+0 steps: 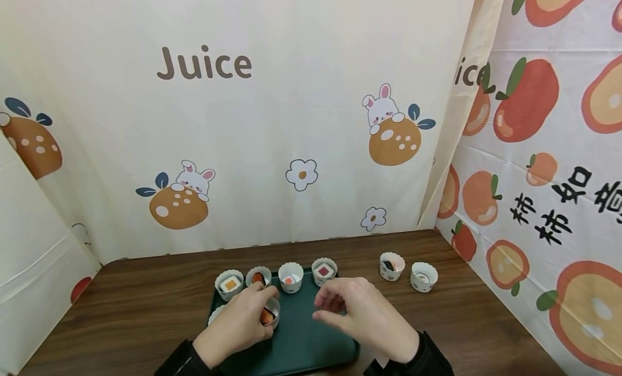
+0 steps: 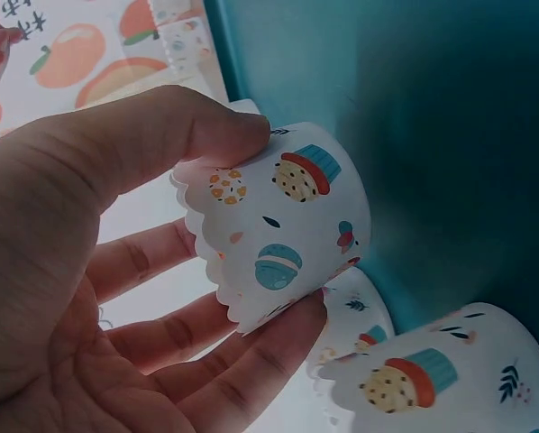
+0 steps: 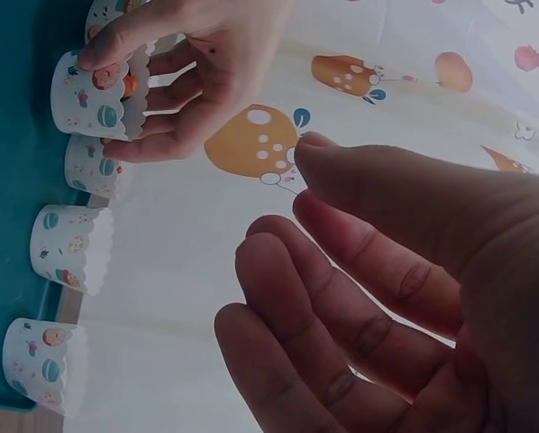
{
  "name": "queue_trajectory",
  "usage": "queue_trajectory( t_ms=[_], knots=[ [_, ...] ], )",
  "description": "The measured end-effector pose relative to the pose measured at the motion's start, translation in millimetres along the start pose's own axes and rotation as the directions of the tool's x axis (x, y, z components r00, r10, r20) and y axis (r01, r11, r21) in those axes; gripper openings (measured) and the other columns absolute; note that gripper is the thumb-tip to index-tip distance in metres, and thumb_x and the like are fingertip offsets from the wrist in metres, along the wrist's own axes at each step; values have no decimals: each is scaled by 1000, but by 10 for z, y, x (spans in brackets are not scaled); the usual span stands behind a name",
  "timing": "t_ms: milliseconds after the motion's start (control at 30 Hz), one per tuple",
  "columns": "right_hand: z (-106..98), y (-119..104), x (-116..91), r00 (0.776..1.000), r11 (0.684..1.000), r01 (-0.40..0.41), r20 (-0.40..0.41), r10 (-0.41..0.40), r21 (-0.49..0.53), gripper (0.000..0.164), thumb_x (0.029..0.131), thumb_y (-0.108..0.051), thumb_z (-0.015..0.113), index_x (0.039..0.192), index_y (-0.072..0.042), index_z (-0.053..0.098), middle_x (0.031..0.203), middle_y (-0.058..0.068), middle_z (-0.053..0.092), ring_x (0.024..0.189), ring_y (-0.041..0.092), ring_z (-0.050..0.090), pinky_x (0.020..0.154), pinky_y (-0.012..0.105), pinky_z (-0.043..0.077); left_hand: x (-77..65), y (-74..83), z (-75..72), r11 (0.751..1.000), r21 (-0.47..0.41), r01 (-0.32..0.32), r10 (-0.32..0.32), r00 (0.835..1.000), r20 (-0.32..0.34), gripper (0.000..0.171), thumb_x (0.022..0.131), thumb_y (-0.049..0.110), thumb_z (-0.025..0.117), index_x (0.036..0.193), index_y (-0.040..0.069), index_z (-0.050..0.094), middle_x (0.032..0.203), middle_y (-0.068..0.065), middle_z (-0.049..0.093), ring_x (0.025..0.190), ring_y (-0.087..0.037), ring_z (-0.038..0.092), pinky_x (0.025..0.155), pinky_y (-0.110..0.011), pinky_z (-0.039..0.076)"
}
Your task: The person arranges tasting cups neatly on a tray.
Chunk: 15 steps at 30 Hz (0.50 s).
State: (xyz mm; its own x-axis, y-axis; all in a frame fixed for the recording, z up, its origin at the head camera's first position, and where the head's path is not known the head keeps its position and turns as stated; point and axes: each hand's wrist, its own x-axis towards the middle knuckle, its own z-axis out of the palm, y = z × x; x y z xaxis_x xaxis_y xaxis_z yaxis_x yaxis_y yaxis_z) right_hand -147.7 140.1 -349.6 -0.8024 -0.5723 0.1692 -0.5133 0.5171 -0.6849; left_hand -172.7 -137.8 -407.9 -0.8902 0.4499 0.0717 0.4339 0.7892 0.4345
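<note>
My left hand point(image 1: 238, 322) pinches a white paper baking cup point(image 2: 278, 216) by its side, thumb on one side and fingers on the other. Inside that cup lies an orange sushi-like piece with a black band point(image 1: 266, 316). It is over the left half of a dark green tray point(image 1: 316, 338). My right hand point(image 1: 362, 311) hovers above the tray's right side, its fingers loosely bent around nothing. Along the tray's back edge stand more cups, among them one with a yellow-topped piece point(image 1: 230, 284) and one with a dark red-topped piece point(image 1: 324, 270).
Two more filled cups, a left one point(image 1: 391, 268) and a right one point(image 1: 424, 279), stand on the brown wooden table point(image 1: 466, 311) right of the tray. Another cup point(image 1: 215, 314) is partly hidden behind my left hand. Printed curtains point(image 1: 301, 122) border the table.
</note>
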Motion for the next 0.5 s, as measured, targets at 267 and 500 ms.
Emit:
queue_trajectory(
  t_ms=[267, 500],
  knots=[
    [6, -1, -2, 1000, 1000, -9, 5, 9, 2, 9, 99, -34, 78, 104, -30, 73, 93, -16, 69, 83, -4, 63, 78, 22, 57, 19, -61, 27, 1000, 14, 18, -18, 1000, 11, 44, 79, 12, 91, 119, 8, 71, 101, -7, 64, 79, -14, 57, 68, -34, 54],
    [16, 9, -1, 1000, 1000, -14, 10, 14, -2, 9, 99, -33, 78, 106, -30, 72, 94, -17, 68, 84, -5, 63, 80, 22, 57, 29, -106, 42, 999, 17, 34, -34, 999, 21, 46, 79, 13, 91, 120, 7, 71, 101, -8, 64, 81, -15, 58, 71, -37, 57]
  ],
)
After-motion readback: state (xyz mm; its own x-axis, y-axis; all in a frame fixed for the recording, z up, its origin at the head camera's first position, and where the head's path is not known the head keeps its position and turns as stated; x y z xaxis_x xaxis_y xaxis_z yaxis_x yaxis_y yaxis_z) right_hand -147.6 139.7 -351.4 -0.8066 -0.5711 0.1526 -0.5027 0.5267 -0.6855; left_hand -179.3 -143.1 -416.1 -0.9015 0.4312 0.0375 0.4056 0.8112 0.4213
